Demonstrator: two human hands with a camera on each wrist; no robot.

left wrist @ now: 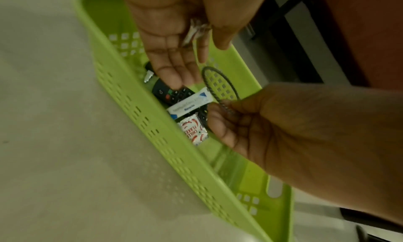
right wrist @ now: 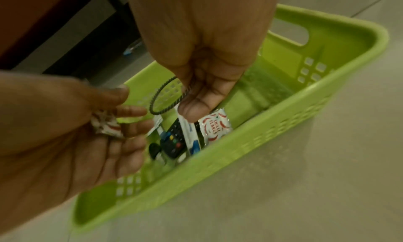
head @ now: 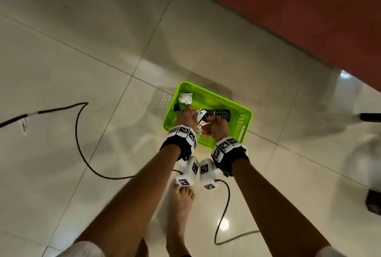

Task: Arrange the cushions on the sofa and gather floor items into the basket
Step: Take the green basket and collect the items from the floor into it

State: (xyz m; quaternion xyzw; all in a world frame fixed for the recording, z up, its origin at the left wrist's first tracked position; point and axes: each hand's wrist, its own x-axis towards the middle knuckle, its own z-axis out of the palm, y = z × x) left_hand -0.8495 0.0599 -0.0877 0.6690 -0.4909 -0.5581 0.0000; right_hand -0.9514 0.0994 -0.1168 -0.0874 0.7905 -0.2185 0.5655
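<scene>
Both hands over the green basket (head: 246,115), which sits on the tiled floor (head: 82,40) at roughly 12 o'clock from the person's bare foot (head: 181,201).

Right hand (right wrist: 205,52): thumb and forefinger pinch a black twisted ring, hair tie or bangle (right wrist: 167,95), hanging above the basket interior. Judged: held at its edge so it can be dropped straight in.

Left hand (left wrist: 174,38): palm up, fingers mostly straight, thumb pressing a small crumpled red-and-white sachet (right wrist: 106,126) against the palm. Judged: kept over the basket so it falls inside when the thumb lifts.

Already in the basket, clustered toward the 10 o'clock corner in the head view:
- black remote control (left wrist: 174,94)
- white-and-blue narrow box (left wrist: 189,104), lying across the remote
- chilli flakes sachet (left wrist: 194,130), beside the box
- another packet (head: 185,97) near the far wall
- small dark item with a pale tip (left wrist: 149,73), identity unclear

Gathering step looks close to done; the sofa and its cushions cannot be made out here.

Surroundings: black cable (head: 82,133) loops on the floor at 9 o'clock, a second cable (head: 224,215) trails at 6 o'clock by the foot; trip risk on stepping back. Red-brown furniture (head: 299,9) fills 1–2 o'clock. Nothing blocks the drop.
</scene>
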